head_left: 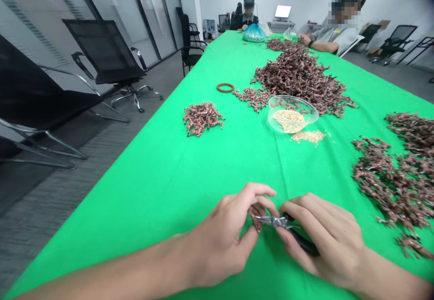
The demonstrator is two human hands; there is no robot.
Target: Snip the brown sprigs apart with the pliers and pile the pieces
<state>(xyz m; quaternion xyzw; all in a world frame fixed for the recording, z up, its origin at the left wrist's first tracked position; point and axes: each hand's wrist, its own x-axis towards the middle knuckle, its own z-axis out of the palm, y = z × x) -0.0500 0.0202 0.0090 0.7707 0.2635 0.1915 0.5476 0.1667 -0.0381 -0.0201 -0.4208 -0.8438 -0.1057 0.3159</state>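
My left hand (233, 232) pinches a small reddish-brown figurine (257, 221) between thumb and fingers; its exact shape is partly covered by them. Black-handled pliers (276, 221) are gripped in my right hand (325, 236), with their thin metal jaws pointing left and touching the figurine. Ahead, a clear plastic bowl (293, 114) stands tilted with small golden pieces (290, 120) in it, and more golden pieces (309, 137) lie spilled beside it. A small pile of similar brown figurines (203, 118) is at the left, and a loose spread of them (389, 178) at the right.
A large heap of brown figurines (298, 76) covers the middle of the green tablecloth (162, 178). Near it lie a brown beaded ring (225, 88) and a blue plastic bag (254, 33). Two people sit farther along the table. Black chairs (108, 55) stand at the left.
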